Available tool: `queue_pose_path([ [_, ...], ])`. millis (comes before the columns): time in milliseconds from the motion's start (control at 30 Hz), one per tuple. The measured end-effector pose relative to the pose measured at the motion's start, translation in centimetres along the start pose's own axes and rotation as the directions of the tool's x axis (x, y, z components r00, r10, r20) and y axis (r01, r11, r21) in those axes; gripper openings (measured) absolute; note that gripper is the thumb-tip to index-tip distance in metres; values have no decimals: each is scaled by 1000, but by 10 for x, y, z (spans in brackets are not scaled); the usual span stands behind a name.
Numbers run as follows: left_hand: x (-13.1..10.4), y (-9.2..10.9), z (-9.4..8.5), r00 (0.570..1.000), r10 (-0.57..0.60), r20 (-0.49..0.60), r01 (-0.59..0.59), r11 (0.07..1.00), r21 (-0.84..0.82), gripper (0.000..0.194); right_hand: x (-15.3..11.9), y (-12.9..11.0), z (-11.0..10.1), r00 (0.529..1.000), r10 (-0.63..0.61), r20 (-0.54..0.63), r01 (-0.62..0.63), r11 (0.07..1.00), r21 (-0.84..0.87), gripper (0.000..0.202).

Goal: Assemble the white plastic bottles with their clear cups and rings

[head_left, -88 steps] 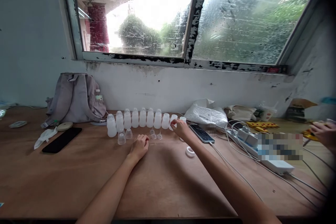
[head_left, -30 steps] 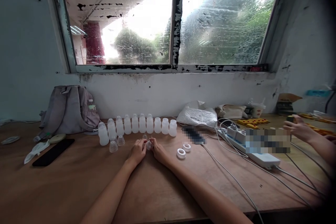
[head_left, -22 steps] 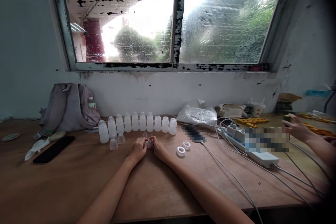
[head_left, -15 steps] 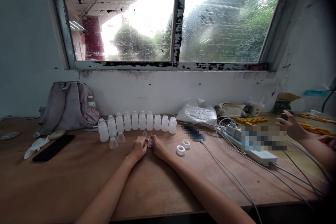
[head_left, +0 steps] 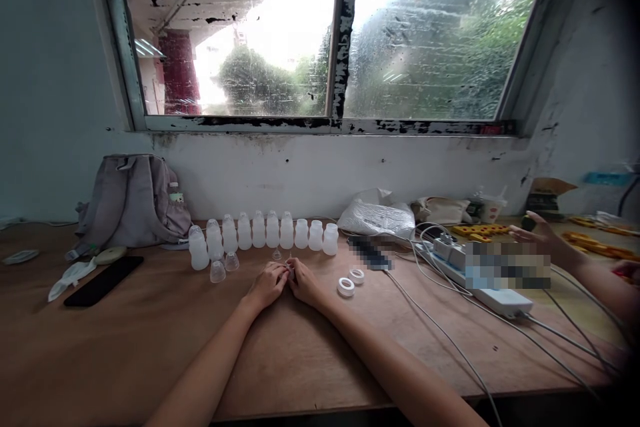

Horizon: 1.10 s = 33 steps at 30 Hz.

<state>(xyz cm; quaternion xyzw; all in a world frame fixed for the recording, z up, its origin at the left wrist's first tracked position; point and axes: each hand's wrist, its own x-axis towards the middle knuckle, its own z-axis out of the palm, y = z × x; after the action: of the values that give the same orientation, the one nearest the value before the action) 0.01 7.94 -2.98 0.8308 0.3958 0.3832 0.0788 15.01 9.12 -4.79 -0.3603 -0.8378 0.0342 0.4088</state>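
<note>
My left hand [head_left: 271, 283] and my right hand [head_left: 304, 281] meet over the table, fingers pinched together on a small clear piece that looks like a bottle nipple; the fingers mostly cover it. Just beyond them a clear bottle nipple [head_left: 277, 254] stands on the wood. Behind is a row of frosted baby bottles [head_left: 258, 233], several topped with clear caps, while those at the right end, such as one bottle [head_left: 330, 240], have open necks. Two clear caps [head_left: 217, 272] stand left of my hands. To the right lie two white collar rings [head_left: 345, 287].
A grey backpack [head_left: 133, 200], a black phone-like slab [head_left: 104, 281] and a white cloth or bag [head_left: 73, 278] lie left. On the right are a silvery pouch [head_left: 377, 215], a white power strip [head_left: 505, 300] with cables, yellow parts [head_left: 480, 232] and another person's hand [head_left: 547, 240].
My fingers have closed further around the clear piece, and the left hand has turned over it so less shows. The other person's hand has moved slightly left.
</note>
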Motion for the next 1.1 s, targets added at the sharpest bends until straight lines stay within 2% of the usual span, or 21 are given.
queue_pose_path([
  [67, 2, -3, 3, 998, -50, -33, 48, 997, -64, 24, 0, -1, -1, 1000, -10, -3, 10, 1000, 5, 36],
  [167, 5, -7, 6, 976, -198, -93, 171, 957, -236, 23, -1, -4, -5, 1000, -13, -17, 13, 1000, 13, 43],
  [300, 7, -5, 1, 941, -339, 11, 281, 759, -587, 29, 1, -9, -10, 997, -3, -72, 7, 999, 54, 35],
  [400, 7, 0, -3, 930, -359, 71, 302, 642, -704, 35, 3, -13, -14, 994, 46, -102, -37, 995, 89, 26],
  [567, 6, 0, 0, 921, -375, 110, 335, 612, -716, 31, 4, -17, -18, 982, 158, -104, -143, 981, 133, 14],
  [700, 6, -2, 7, 924, -352, 148, 337, 568, -751, 29, 4, -17, -16, 977, 194, -93, -178, 972, 153, 12],
  [767, 5, -1, 10, 926, -342, 162, 344, 584, -735, 30, 4, -17, -15, 973, 217, -80, -202, 966, 159, 13],
  [933, 5, 1, 10, 926, -341, 160, 364, 701, -613, 27, 6, -11, -14, 937, 347, -37, -335, 923, 190, 9],
  [1100, 7, 8, 6, 881, -402, 250, 472, 700, -536, 26, 7, -9, -15, 922, 386, -12, -378, 909, 174, 8],
])
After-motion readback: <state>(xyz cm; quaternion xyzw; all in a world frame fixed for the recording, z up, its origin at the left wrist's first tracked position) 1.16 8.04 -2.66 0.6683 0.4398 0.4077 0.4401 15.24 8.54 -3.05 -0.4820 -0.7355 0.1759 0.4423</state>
